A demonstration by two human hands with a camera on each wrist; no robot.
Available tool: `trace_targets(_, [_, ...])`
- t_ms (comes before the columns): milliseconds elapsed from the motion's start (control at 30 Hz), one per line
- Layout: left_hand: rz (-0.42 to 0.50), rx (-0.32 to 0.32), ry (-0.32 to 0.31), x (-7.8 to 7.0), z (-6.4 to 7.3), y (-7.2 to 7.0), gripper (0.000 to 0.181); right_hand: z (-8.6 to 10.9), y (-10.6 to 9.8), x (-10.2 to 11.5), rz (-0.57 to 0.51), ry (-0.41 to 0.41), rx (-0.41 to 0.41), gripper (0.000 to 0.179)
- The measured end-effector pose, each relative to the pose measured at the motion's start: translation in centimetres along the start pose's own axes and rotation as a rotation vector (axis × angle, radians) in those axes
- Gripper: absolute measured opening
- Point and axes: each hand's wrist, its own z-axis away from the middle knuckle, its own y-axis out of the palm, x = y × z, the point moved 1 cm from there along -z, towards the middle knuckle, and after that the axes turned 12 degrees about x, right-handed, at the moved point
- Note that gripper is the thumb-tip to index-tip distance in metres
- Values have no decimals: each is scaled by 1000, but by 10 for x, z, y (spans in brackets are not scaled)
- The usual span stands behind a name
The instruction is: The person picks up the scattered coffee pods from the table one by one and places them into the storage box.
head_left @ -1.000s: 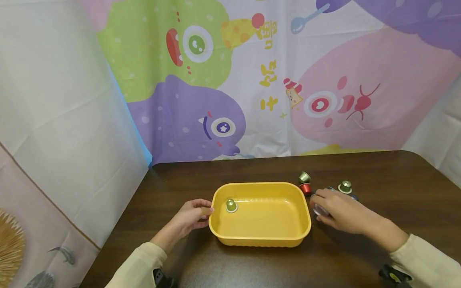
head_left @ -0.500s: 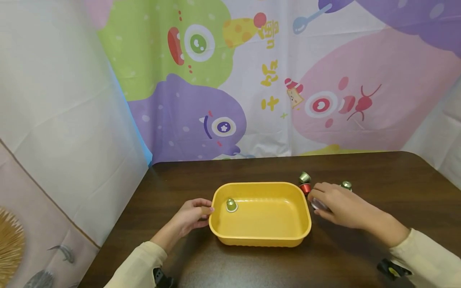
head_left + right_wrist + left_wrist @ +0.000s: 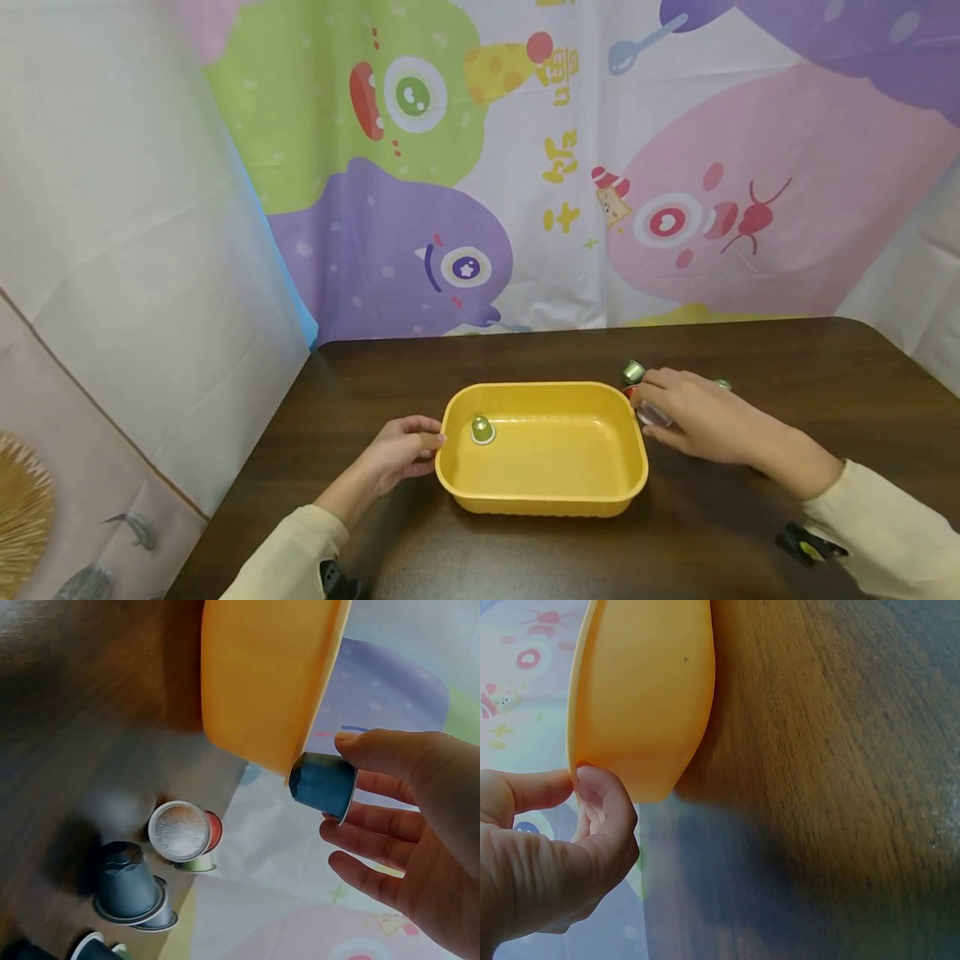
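Note:
My left hand pinches the left rim of a yellow plastic basin, thumb on one side and fingers on the other in the left wrist view. A green coffee capsule stands inside near the left end. In the right wrist view, my right hand holds a blue coffee capsule between thumb and fingers, close to the basin's rim. From the head view this hand is just outside the basin's right wall, partly hiding a red capsule behind it.
Right of the basin, a green capsule lies tipped on the dark wooden table. The right wrist view shows a silver-lidded capsule, a dark blue one and several others close together. A cartoon-printed cloth hangs behind.
My right hand has moved left and slightly away from me towards the basin, carrying the capsule, and now covers more of the red capsule. The left hand and basin have stayed put.

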Motion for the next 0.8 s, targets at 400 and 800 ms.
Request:
trace_targets(400, [-10,-12,-6,-1,0,1,27,-17,-11,5,-11,-28,34,22])
trace_targets(800, [-10,-12,-12,-2,1,1,27,-29,-14,12,1,-65,28,22])
